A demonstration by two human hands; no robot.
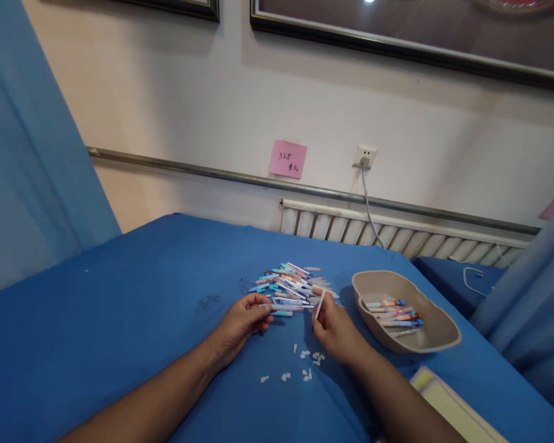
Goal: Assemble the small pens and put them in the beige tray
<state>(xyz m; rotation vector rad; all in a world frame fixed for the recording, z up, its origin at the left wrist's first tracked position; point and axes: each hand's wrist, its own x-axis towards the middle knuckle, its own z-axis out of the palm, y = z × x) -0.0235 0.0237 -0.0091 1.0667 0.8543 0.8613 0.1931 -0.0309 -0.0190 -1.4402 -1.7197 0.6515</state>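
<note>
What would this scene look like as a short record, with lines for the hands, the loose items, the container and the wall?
Left hand: pinches a slim pale pen-like stick
Right hand: grips a slim white stick, tilted
Pile: slim multicoloured pens, heaped just beyond the hands
Loose bits: small white pieces, scattered nearer the wearer
Container: beige wavy-rimmed basin, right of the right hand, more pens inside
Surface: flat blue cloth
Wall: square pink note; white socket, cable plugged in
</note>
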